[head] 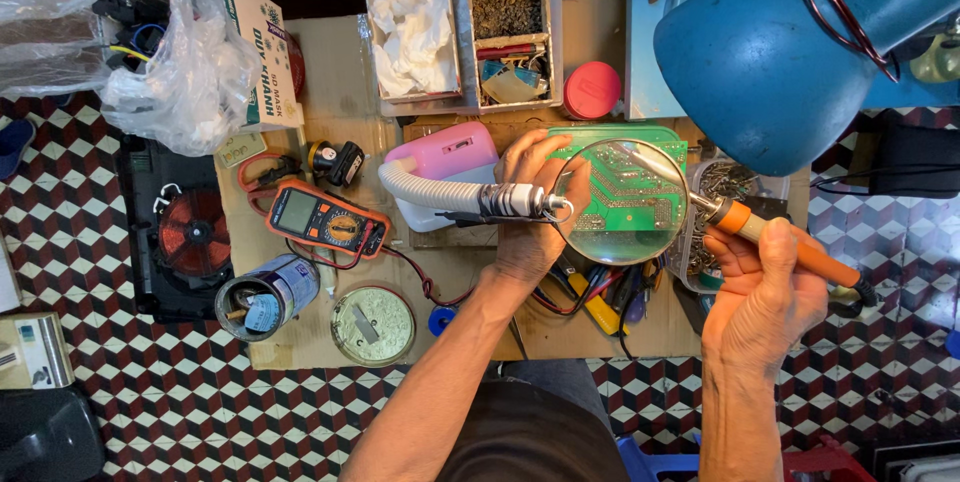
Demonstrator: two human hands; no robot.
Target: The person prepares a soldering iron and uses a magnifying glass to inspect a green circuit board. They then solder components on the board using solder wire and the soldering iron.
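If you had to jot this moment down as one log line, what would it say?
left hand: on green circuit board beside magnifier | right hand: holds orange soldering iron, tip over board | nearby: multimeter

Both bare forearms reach forward, left hand with fingers curled closed, right hand clenched, thumb up.
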